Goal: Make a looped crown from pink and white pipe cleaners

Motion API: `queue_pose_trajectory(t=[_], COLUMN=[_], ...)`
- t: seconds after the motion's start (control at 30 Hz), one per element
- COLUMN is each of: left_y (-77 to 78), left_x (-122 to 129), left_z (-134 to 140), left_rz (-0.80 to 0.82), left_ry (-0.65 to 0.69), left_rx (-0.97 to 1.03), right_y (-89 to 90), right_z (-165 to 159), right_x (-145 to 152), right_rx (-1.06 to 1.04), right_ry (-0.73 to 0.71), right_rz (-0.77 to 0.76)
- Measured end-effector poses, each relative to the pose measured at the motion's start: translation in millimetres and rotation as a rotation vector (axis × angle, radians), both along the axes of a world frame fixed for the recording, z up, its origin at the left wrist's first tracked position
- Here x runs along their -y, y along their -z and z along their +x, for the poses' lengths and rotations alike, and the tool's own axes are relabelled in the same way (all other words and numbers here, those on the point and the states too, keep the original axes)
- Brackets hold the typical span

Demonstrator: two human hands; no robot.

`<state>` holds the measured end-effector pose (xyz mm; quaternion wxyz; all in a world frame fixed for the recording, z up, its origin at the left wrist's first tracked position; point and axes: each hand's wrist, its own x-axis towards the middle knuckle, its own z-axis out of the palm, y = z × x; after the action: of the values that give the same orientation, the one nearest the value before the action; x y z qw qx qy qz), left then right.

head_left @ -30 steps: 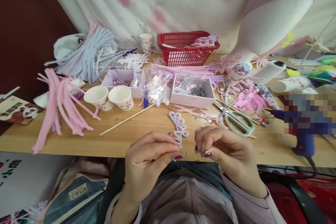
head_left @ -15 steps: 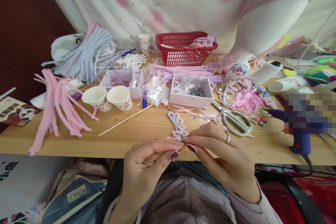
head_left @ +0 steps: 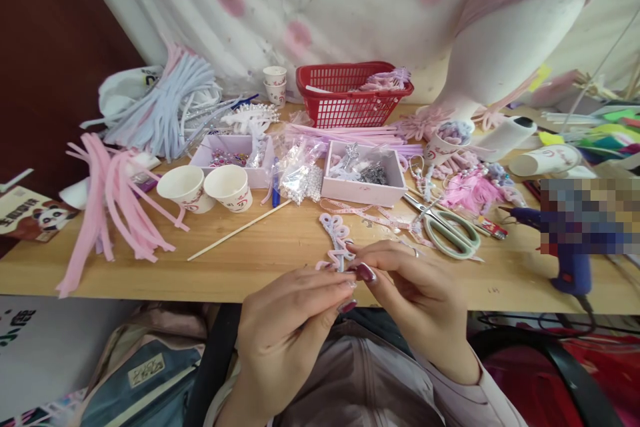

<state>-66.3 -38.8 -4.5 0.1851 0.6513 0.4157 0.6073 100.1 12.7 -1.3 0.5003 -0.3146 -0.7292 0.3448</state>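
Note:
A small ornament of looped pink and pale-blue pipe cleaners [head_left: 336, 235] stands up just beyond my fingertips, near the table's front edge. My left hand [head_left: 293, 317] pinches its lower end between thumb and fingers. Close against it, my right hand [head_left: 413, 287] is closed too, thumb and fingertips meeting at the same lower end. Fingers cover the part where both hands meet, so the exact grip there is hidden. To the right lie scissors [head_left: 453, 233] with pale green handles, and behind the ornament runs a pink measuring tape [head_left: 370, 212].
Two paper cups [head_left: 227, 188], a wooden stick [head_left: 239, 230] and pink pipe cleaners [head_left: 120, 203] lie left. Behind are a lilac box [head_left: 365, 193] and a red basket [head_left: 350, 110]. At right sit a blue glue gun [head_left: 573, 270] and a white mannequin form [head_left: 505, 47].
My right hand has shifted slightly left and rolled, its thumb now higher and nearer the left fingertips. The left thumb has moved a little right and down. The ornament stays nearly in place.

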Motion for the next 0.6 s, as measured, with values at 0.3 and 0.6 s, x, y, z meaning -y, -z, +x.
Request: queue_pose_trajectory(t=[0.3, 0.6], left_y=[2.3, 1.4], left_x=[-0.2, -0.7], left_z=[0.6, 0.3], left_rz=[0.038, 0.005], left_ry=[-0.011, 0.002], left_rx=[-0.025, 0.012], right_y=[5.1, 2.3], right_z=[-1.3, -4.0], right_x=[1.4, 1.8], right_rx=[-0.135, -0.244], right_ry=[-0.001, -0.057], right_rz=[-0.190, -0.330])
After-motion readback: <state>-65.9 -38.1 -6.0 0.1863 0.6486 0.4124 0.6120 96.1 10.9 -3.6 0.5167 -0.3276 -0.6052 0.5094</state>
